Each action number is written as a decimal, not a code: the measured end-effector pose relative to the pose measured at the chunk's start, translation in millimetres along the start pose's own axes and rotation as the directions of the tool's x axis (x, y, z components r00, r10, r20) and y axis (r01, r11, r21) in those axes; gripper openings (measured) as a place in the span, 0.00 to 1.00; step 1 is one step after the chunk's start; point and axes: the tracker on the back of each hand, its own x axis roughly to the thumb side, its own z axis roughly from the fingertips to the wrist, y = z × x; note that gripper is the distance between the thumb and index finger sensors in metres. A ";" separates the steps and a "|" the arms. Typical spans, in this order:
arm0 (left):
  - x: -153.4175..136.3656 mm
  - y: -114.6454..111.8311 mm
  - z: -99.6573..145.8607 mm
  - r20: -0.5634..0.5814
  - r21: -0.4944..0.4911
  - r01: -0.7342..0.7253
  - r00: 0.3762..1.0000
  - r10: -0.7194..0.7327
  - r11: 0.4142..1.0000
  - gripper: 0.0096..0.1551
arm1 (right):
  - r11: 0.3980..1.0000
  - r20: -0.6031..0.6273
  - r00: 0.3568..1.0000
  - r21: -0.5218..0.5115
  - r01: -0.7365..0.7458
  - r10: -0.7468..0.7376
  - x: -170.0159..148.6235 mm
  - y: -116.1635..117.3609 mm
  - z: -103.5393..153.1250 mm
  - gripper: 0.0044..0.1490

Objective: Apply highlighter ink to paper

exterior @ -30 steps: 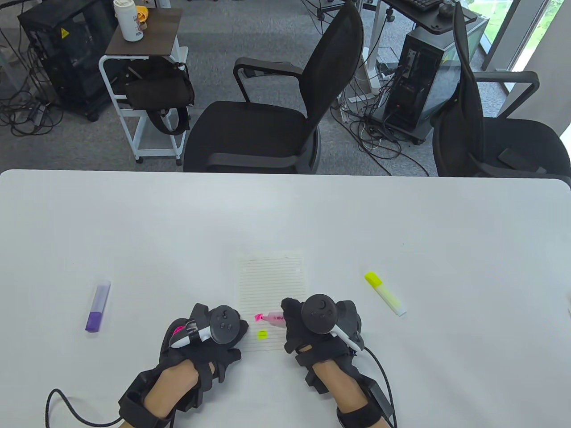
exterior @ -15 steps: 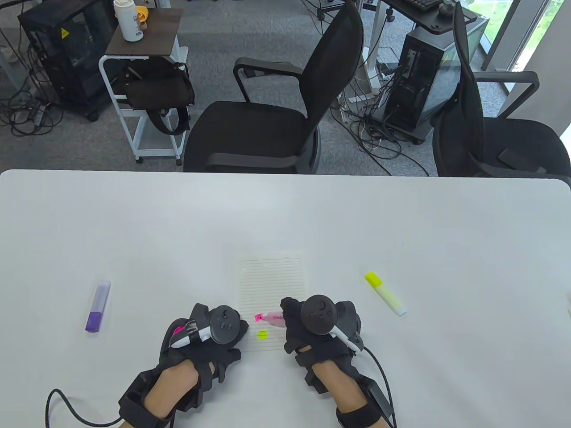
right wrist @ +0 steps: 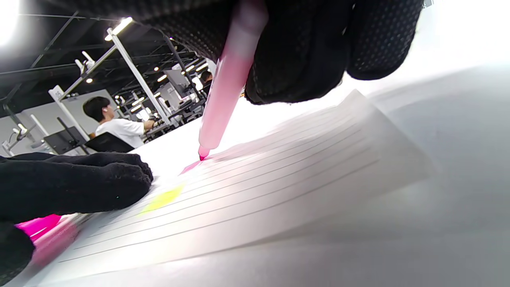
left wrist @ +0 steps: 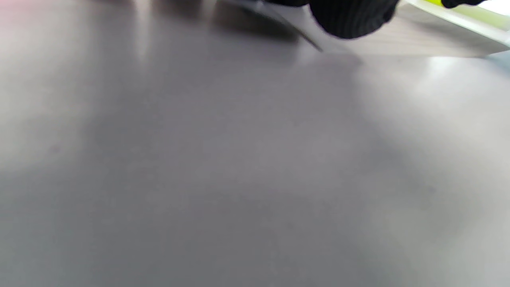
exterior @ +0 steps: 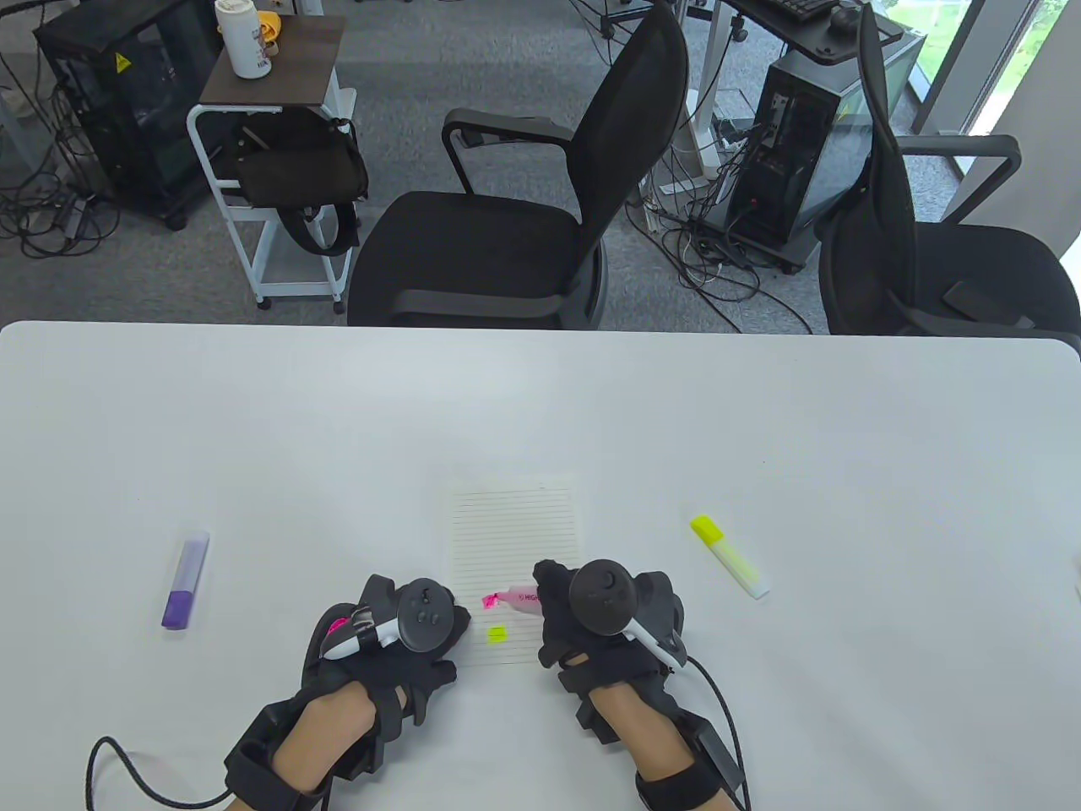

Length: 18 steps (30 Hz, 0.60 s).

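A lined paper sheet (exterior: 515, 541) lies on the white table (exterior: 540, 405). My right hand (exterior: 591, 617) grips an uncapped pink highlighter (exterior: 517, 598); in the right wrist view the highlighter (right wrist: 227, 91) stands tilted with its tip on the paper (right wrist: 279, 167), at a short pink mark (right wrist: 191, 166). A yellow mark (exterior: 497, 633) sits just below it. My left hand (exterior: 397, 642) rests on the paper's left bottom corner and holds a pink cap (exterior: 336, 626), which also shows in the right wrist view (right wrist: 38, 225). The left wrist view is blurred table.
A purple capped highlighter (exterior: 186, 579) lies at the left of the table. A yellow capped highlighter (exterior: 729, 556) lies to the right of the paper. Two black office chairs (exterior: 524, 211) stand beyond the table's far edge.
The pink highlighter's body has tilted slightly; its tip stays at the same spot on the paper. The left hand has not moved.
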 end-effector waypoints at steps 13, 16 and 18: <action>-0.1 0.0 -0.2 0.000 0.000 0.001 1.000 -0.001 1.000 0.41 | 1.000 -0.005 1.000 0.019 0.007 -0.007 -0.2 -4.0 0.9 0.23; -0.1 -0.1 -0.3 0.000 0.000 0.000 1.000 0.000 1.000 0.41 | 1.000 -0.003 1.000 0.023 0.010 -0.010 0.4 -4.8 2.1 0.23; -0.1 -0.1 -0.3 -0.001 -0.001 0.001 1.000 -0.001 1.000 0.41 | 1.000 0.001 1.000 0.005 0.005 -0.005 0.6 -3.6 1.7 0.23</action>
